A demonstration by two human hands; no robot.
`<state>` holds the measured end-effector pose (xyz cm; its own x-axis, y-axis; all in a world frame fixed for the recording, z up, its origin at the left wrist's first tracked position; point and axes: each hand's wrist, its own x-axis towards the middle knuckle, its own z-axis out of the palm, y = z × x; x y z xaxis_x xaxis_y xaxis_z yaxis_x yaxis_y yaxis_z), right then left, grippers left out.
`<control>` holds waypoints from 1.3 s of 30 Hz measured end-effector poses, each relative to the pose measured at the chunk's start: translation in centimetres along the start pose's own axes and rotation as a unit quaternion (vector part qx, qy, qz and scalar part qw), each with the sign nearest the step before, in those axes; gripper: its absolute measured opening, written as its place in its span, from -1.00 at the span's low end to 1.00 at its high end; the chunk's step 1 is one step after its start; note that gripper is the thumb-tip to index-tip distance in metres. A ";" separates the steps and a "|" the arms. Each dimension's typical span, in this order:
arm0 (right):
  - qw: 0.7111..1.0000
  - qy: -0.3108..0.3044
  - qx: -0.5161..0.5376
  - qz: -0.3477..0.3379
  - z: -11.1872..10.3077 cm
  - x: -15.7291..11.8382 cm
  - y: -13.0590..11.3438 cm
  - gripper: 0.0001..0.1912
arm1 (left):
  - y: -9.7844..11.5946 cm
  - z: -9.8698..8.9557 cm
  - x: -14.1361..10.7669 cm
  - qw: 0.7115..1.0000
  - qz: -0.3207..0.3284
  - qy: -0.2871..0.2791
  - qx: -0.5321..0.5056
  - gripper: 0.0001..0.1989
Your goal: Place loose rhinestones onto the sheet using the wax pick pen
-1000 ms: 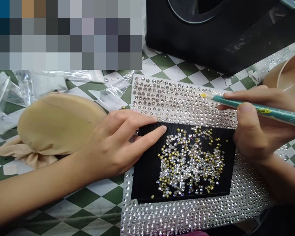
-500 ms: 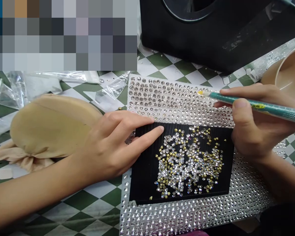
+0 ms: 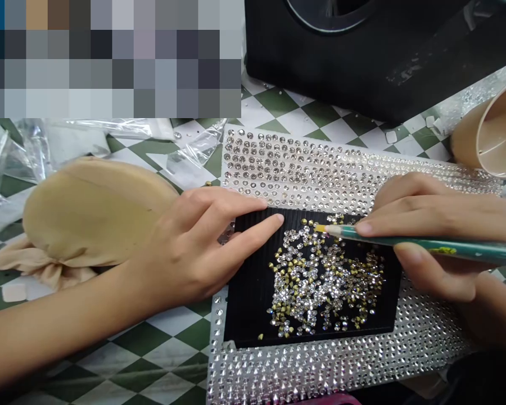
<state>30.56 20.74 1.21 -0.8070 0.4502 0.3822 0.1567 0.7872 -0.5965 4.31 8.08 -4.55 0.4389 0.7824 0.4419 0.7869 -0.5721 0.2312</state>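
Note:
My right hand grips a green pencil with a pale, yellow-ended point, held nearly level. Its tip is over the top part of a heap of loose rhinestones, some clear side up, others showing gold cone backs. They lie on a black ribbed tray. My left hand rests at the tray's upper left corner with thumb and fingers apart, holding nothing. Under the tray is a sheet set with rows of rhinestones, showing above and below it.
A beige cloth-covered round pad lies to the left, near clear plastic bags. A large black box stands at the back. At the right is a beige cup. Green and white checks cover the table.
My right hand has moved the pencil down and left, from above the rhinestone sheet to the loose stones on the tray. My left hand stays at the tray corner.

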 end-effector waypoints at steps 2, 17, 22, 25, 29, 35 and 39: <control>0.998 -0.025 0.031 -0.047 0.3 0.0 0.2 -0.80 | 0.0 -0.1 0.1 1.000 0.002 -0.006 -0.001 -0.62; 0.992 0.118 -0.017 0.047 0.7 -0.4 0.5 -0.69 | -0.1 0.3 -0.4 0.999 -0.031 -0.003 -0.013 -0.48; 0.959 0.257 -0.076 0.088 2.1 -0.8 1.6 -0.69 | 0.0 0.1 0.0 1.000 0.001 -0.007 0.007 -0.60; 0.954 0.283 -0.089 0.048 2.5 -0.8 2.8 -0.73 | -0.1 0.0 0.2 1.000 0.003 -0.004 0.010 -0.62; 0.949 0.301 -0.083 0.037 2.7 -0.7 3.7 -0.75 | -0.2 -0.2 0.3 1.000 0.006 0.001 0.019 -0.63; 0.953 0.292 -0.079 0.035 2.7 -0.4 3.1 -0.76 | -0.1 0.1 -0.1 1.000 0.002 0.001 0.006 -0.61; 0.948 0.301 -0.076 0.067 2.8 -0.6 3.0 -0.76 | -0.1 0.3 -0.3 1.000 0.000 0.015 0.002 -0.59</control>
<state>29.94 21.63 -2.75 -0.3099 0.6739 0.6707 0.3525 0.7366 -0.5772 4.23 8.01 -5.01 0.4267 0.7745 0.4671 0.7882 -0.5717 0.2279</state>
